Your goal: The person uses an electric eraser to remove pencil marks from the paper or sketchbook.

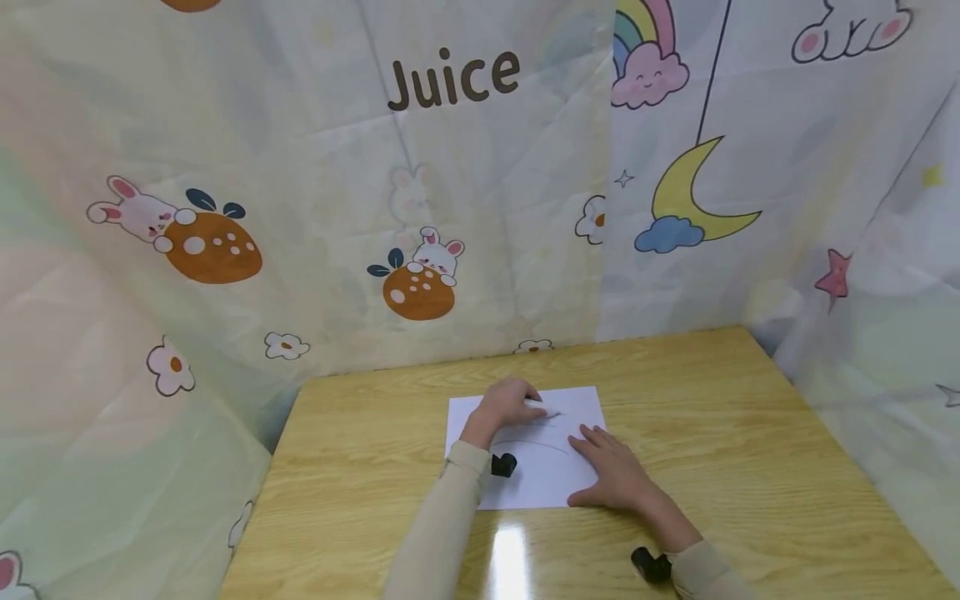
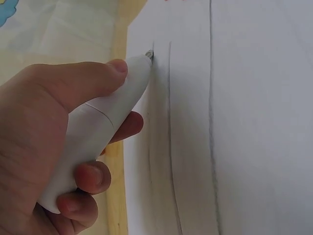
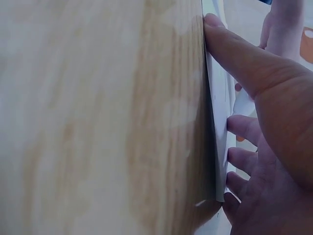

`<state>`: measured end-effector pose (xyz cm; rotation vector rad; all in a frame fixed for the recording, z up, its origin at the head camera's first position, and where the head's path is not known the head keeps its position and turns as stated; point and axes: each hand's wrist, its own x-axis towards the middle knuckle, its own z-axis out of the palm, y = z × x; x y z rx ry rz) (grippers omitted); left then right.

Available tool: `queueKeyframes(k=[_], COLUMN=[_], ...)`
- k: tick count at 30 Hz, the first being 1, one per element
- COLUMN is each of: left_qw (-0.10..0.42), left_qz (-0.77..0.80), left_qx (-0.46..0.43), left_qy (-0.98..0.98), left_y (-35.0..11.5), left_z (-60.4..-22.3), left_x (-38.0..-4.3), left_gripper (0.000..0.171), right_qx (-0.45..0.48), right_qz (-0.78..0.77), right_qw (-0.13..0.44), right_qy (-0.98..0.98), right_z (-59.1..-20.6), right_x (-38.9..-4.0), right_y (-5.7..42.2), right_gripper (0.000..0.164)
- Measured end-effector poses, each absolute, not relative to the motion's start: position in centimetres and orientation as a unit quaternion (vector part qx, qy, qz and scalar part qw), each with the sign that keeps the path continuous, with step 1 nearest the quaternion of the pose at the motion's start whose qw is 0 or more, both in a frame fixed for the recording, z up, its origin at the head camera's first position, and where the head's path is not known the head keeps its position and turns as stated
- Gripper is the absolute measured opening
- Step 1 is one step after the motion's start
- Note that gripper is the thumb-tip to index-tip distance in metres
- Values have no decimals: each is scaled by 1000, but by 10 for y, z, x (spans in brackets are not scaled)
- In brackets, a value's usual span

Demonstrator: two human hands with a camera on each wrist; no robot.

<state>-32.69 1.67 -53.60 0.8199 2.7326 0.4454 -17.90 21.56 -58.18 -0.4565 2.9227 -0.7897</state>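
Note:
A sheet of white paper (image 1: 532,487) lies on the wooden table, with several long, thin grey lines drawn across it. In my left hand (image 1: 508,404) is a thick white pen (image 2: 93,125) with a rounded body and a small metal tip. Thumb and fingers wrap its barrel, and the tip meets the end of one grey line (image 2: 170,98) in the left wrist view. My right hand (image 1: 613,473) rests with spread fingers on the paper's right side. Its thumb (image 3: 234,46) lies at the near edge in the right wrist view, where the paper lifts slightly off the wood.
The wooden table (image 1: 360,467) extends around the paper on every side. Behind it hangs a printed cloth (image 1: 315,275) with rabbits, flowers and a moon. A black wrist camera (image 1: 504,465) sits by the left wrist and another black camera (image 1: 651,566) by the right.

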Motion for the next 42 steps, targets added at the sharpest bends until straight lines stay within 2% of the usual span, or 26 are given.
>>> queueKeyframes(k=[15,31,36,42], left_qw=[111,122,115,113], left_qz=[164,167,183,190], left_qx=[302,294,306,278], left_qy=[933,933,927,935], left_y=[15,24,28,22], left_z=[-542,-544,-542,-542], left_x=[-329,-325,-323,-320], left_gripper=[29,27,28,24], right_qx=[-148,-146,-142,-162], right_qz=[-256,-248,-247,-241], right_qw=[40,56,43,37], right_qy=[954,956,958,956], right_z=[-578,-581,-583,-584], right_x=[-178,-176,-176,-179], right_y=[213,215,218,217], right_gripper=[97,99,98,99])
